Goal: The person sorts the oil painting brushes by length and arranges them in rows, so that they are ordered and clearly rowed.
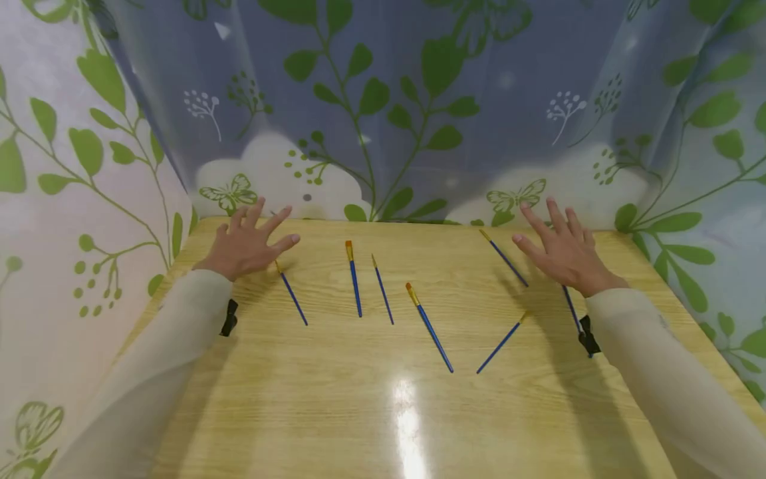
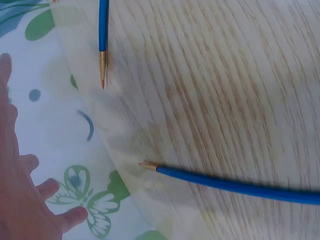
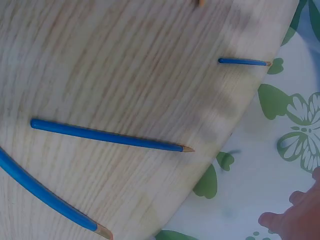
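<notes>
My left hand (image 1: 248,243) is held with fingers spread over the far left of the table, holding nothing. Below its thumb lies a thin blue paintbrush (image 1: 293,296), its tip partly covered in the head view. On the far right, my right hand (image 1: 565,256) also has spread fingers and grips nothing. One paintbrush (image 1: 509,261) lies just left of it, and another (image 1: 571,307) runs partly hidden under the wrist. Between the hands are a flat paintbrush (image 1: 355,283), a thin one (image 1: 384,293), a larger one (image 1: 432,332) and a slanted one (image 1: 499,344).
The brushes lie on a light wood-grain table (image 1: 311,399). A curtain (image 1: 395,133) with leaf and butterfly prints hangs along the back edge, and similar cloth flanks both sides. Small black devices are strapped at both wrists.
</notes>
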The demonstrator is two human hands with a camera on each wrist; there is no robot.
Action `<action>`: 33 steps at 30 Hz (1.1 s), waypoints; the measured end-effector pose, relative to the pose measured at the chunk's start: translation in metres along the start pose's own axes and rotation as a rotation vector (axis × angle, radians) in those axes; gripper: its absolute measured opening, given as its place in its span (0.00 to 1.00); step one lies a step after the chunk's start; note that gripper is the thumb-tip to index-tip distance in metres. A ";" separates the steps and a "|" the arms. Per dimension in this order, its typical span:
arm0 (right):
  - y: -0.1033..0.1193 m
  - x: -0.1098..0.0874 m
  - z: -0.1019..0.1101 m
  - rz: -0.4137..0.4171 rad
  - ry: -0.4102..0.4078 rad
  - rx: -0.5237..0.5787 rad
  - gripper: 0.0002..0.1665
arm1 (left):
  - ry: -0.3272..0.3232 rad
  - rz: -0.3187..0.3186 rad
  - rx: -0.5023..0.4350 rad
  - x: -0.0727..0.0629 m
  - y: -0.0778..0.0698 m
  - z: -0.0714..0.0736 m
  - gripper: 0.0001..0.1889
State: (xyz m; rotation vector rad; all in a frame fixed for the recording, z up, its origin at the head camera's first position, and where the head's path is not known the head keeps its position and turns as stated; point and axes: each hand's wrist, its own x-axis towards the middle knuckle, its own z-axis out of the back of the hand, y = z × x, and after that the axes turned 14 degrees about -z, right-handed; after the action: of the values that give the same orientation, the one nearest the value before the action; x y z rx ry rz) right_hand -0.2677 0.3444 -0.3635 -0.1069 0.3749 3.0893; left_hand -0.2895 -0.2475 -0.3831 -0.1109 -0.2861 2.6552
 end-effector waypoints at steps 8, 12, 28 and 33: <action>-0.010 -0.004 -0.002 0.007 0.014 0.045 0.48 | -0.054 -0.046 0.014 -0.011 0.015 0.000 0.44; -0.014 -0.008 -0.002 0.007 0.025 0.071 0.48 | -0.066 -0.080 0.003 -0.019 0.021 0.001 0.43; -0.033 -0.020 0.001 0.006 0.037 0.104 0.47 | 0.008 -0.080 -0.145 -0.047 0.043 -0.001 0.41; -0.037 -0.025 -0.001 0.016 0.046 0.125 0.47 | 0.025 -0.083 -0.161 -0.058 0.048 -0.004 0.40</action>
State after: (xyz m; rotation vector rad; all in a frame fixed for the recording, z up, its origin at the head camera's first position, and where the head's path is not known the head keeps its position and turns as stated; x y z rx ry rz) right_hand -0.2413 0.3792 -0.3717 -0.1733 0.5713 3.0733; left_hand -0.2581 -0.3153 -0.3959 -0.1799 -0.4852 2.5441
